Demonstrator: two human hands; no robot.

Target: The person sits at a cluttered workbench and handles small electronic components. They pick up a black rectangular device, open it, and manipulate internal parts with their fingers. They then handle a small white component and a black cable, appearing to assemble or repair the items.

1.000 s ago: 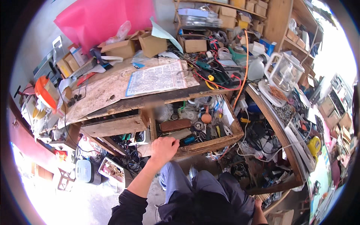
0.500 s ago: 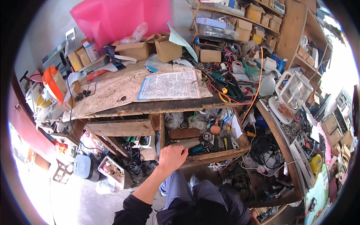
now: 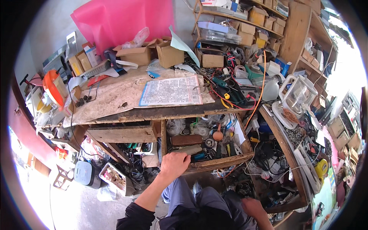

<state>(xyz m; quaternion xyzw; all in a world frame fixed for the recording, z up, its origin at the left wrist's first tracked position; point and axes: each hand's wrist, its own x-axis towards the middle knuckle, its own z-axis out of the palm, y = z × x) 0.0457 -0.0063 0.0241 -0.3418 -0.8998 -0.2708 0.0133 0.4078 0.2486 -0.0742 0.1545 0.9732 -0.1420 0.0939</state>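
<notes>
"While the wooden drawer [image 3: 220, 164] stands open beneath the desk [image 3: 115, 100], where is the left hand [image 3: 175, 165]?"

"At the drawer's front left corner, back of the hand upward. Its fingers bend, but their tips are hidden, so I can't tell how far they close or whether they have hold of the edge."

"And the right hand [image 3: 253, 208]?"

"Low down near the right leg [image 3: 212, 196], well apart from the drawer. It is blurred, so I can't tell its grip either."

"What lies inside the drawer?"

"A brown block [image 3: 186, 140] toward the left, a pale block [image 3: 188, 149] just in front of it, near the left hand, and an orange bulb [image 3: 217, 135] farther right. A clear plastic bag [image 3: 176, 126] sits behind the brown block."
</notes>
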